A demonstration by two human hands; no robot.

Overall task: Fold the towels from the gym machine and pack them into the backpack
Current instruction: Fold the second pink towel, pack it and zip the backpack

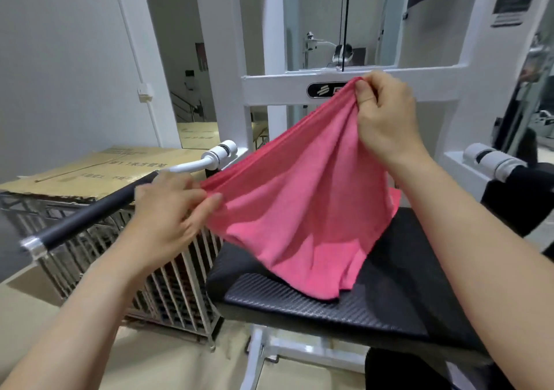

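A pink towel (299, 203) is held up at the centre of the frame, its lower edge resting in folds on the black padded seat (314, 302) of the gym machine. One edge is pinched by the left hand (174, 209) at centre left, with thumb and fingers curled onto the cloth. Another edge is pinched by the right hand (386, 117) at upper right, raised higher in front of the white frame (434, 81).

The two grips are set well apart, most likely so that the cloth is spread and an edge can be squared before a first fold; the seat appears to be used as the folding surface. The fabric between the hands is gathered in ridges rather than taut, so folding is judged not yet begun.

The towel's corners cannot be made out, being bunched inside the fingers. A strip of pink is seen behind the right forearm at centre right, but whether it belongs to this towel or a second one cannot be told. No backpack is shown. A black handle bar (84, 212) at the left is partly covered by the left hand. A metal rack (168, 272) topped with cardboard (90, 168) is blurred at lower left.
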